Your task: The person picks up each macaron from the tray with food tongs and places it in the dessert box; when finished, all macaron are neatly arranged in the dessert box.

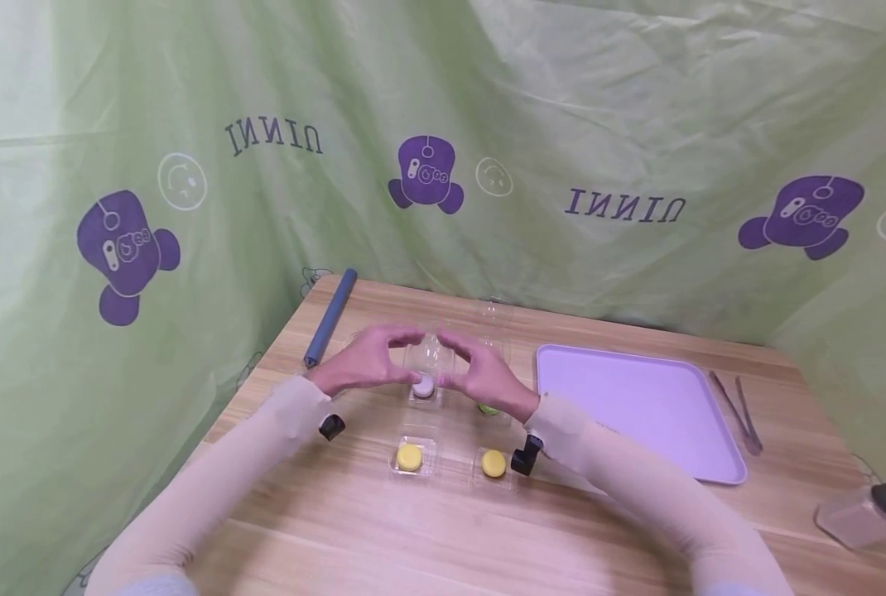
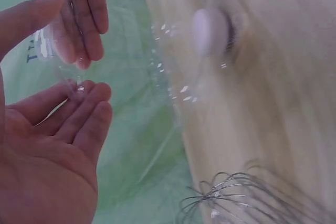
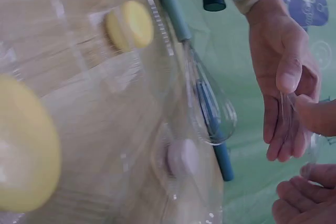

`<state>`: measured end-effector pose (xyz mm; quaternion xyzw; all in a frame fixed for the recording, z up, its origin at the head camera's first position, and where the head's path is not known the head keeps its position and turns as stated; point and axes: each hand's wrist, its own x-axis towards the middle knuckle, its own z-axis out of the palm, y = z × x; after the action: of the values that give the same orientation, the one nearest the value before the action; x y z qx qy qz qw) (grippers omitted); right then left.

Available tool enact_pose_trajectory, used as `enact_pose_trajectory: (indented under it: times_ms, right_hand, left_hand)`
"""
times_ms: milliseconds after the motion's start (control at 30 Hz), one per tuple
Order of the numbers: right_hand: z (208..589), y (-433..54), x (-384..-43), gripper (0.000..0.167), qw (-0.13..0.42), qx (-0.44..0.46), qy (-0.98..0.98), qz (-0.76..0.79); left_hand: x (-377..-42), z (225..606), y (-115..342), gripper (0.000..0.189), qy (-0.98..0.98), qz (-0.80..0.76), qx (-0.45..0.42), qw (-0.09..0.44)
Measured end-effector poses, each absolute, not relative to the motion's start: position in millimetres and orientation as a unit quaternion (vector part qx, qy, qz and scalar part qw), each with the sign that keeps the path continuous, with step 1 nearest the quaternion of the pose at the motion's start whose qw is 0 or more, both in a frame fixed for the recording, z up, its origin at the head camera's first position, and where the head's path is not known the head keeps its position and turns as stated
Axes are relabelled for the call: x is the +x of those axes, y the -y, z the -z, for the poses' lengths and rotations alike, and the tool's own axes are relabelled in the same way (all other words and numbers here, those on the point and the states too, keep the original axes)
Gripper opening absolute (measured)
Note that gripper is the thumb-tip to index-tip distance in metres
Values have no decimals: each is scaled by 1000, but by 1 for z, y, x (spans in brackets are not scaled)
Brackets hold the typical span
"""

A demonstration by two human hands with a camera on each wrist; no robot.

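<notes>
My left hand (image 1: 364,360) and right hand (image 1: 482,371) face each other over the middle of the table. Between them they pinch the edges of a clear plastic lid (image 1: 431,354), thumbs on the near side and fingers on the far side. Just beneath is a pale lilac macaron (image 1: 423,386) in a small clear box, also visible as a lilac macaron (image 2: 211,31) in the left wrist view. Nearer me, a yellow macaron (image 1: 409,457) and another yellow macaron (image 1: 493,463) sit in clear trays. A green macaron (image 1: 488,409) is partly hidden by my right hand.
A purple tray (image 1: 637,406) lies at the right, with metal tongs (image 1: 741,410) beside it. A black-lidded jar (image 1: 864,515) stands at the right edge. At the back left lies a blue rod (image 1: 331,319); a wire whisk (image 3: 210,93) shows near it in the right wrist view.
</notes>
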<state>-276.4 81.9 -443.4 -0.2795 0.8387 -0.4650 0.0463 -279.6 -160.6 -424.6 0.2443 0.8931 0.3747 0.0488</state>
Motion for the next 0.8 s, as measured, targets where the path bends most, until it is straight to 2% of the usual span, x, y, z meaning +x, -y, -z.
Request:
enact_pose_trajectory:
  times_ms: [333, 800]
  right_hand:
    - [462, -78, -279, 78, 62, -277, -891, 355]
    - [464, -68, -273, 74, 76, -290, -906, 299]
  left_hand:
    - [-276, 441, 157, 80, -921, -297, 241, 75]
    - [-276, 454, 153, 81, -933, -250, 240, 95]
